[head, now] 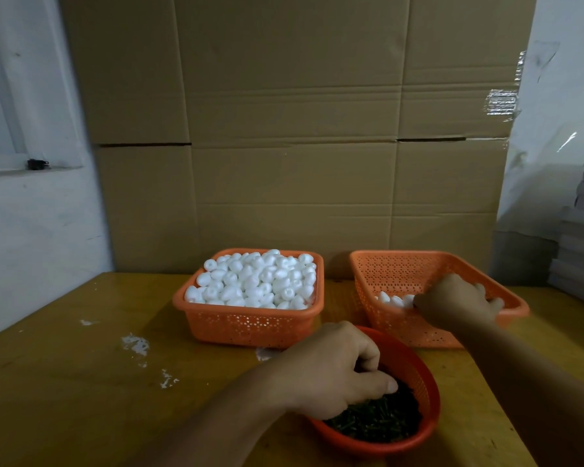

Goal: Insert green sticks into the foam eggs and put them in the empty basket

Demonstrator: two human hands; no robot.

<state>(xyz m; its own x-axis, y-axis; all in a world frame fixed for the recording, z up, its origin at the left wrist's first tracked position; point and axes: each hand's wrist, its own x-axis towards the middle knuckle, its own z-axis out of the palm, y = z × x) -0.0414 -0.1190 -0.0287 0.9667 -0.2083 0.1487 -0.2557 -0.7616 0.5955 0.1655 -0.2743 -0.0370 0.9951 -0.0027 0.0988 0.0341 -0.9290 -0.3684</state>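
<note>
A person's left hand (331, 372) digs curled fingers into a round red plastic basket (422, 375) of thin dark green sticks (378, 419); pinching out one alone would suit best. The right hand (455, 299), fingers bent downward, rests among a few white foam eggs (395, 301) in the tilted orange mesh basket (402, 271); whether it grips one I cannot tell. Another orange basket (250, 326) brims with smooth white eggs (253, 281).

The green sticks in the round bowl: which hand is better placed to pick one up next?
Left hand: it is already in the round bowl on the green sticks. The right hand is in the far basket.
</note>
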